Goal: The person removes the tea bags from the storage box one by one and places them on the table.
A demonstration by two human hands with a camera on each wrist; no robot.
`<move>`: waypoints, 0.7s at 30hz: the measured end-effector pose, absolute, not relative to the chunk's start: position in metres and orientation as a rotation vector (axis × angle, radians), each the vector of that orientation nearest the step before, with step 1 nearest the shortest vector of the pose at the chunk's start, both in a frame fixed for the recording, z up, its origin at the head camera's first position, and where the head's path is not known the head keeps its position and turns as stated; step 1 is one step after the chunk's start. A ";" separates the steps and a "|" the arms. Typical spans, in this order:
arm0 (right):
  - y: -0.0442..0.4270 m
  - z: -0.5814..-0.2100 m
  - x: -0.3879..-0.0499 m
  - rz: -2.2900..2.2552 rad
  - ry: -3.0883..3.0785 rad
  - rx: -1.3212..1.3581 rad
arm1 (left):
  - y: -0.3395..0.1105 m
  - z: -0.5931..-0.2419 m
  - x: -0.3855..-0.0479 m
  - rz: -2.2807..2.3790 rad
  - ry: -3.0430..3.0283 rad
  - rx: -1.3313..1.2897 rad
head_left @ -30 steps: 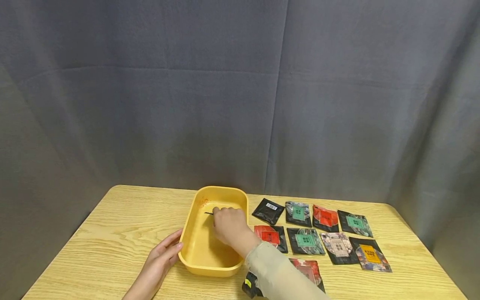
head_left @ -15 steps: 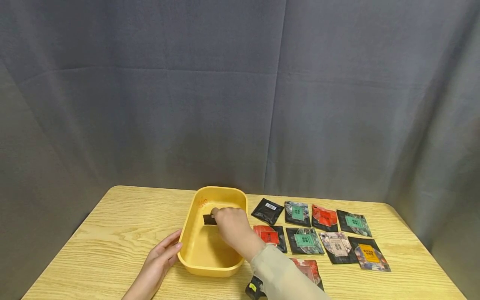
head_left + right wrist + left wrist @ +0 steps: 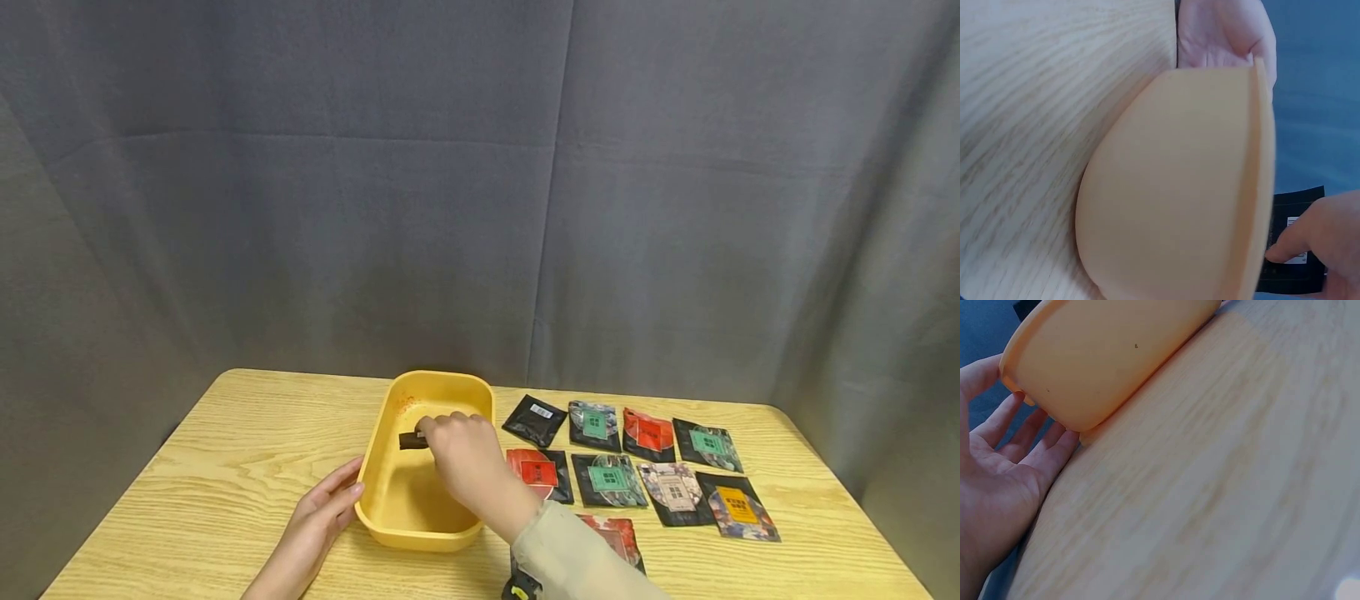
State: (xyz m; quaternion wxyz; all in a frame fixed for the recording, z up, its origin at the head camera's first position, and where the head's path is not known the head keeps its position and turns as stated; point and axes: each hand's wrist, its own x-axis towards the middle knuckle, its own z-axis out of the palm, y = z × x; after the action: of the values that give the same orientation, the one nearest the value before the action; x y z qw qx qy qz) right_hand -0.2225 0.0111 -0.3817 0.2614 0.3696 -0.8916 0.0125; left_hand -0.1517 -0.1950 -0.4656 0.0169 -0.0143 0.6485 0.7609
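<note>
My right hand pinches a flat black packet over the yellow plastic tub. In the right wrist view the thumb lies across the packet, whose face carries a white label. Beside the tub's left wall is my left hand, its fingers resting against the outside. The left wrist view has those extended fingers touching the tub wall from below the rim, the thumb up at the rim. Reddish specks mark the tub's far inner corner.
Several printed packets lie in rows right of the tub, among them a green-labelled one, a red one and a plain black one. My right forearm partly covers a red packet. A grey curtain hangs behind the wooden table.
The right hand has tilted and drawn slightly toward me, and more of the black packet shows beside its fingers. The left hand and the tub stay nearly in place.
</note>
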 end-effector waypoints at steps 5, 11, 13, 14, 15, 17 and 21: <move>0.013 -0.377 -0.213 0.015 -2.374 1.024 | -0.194 -0.464 -0.152 2.370 2.013 -0.047; 0.017 -0.377 -0.202 0.017 -2.309 1.077 | -0.195 -0.464 -0.152 2.365 2.015 -0.044; 0.019 -0.377 -0.199 0.036 -2.282 1.083 | -0.195 -0.465 -0.151 2.358 2.016 -0.047; 0.020 -0.378 -0.197 0.048 -2.265 1.083 | -0.195 -0.465 -0.151 2.354 2.020 -0.045; 0.021 -0.378 -0.196 0.066 -2.247 1.084 | -0.195 -0.465 -0.151 2.357 2.018 -0.045; 0.024 -0.378 -0.193 0.099 -2.214 1.086 | -0.195 -0.465 -0.151 2.364 2.014 -0.050; 0.029 -0.375 -0.187 0.148 -2.164 1.093 | -0.194 -0.464 -0.152 2.376 2.017 -0.038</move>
State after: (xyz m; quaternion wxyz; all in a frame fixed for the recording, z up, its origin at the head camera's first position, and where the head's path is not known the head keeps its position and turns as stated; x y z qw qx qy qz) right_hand -0.1874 0.0292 -0.3754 0.3489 0.4217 -0.8349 0.0569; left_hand -0.1516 -0.1943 -0.4645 0.0126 -0.0122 0.6470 0.7623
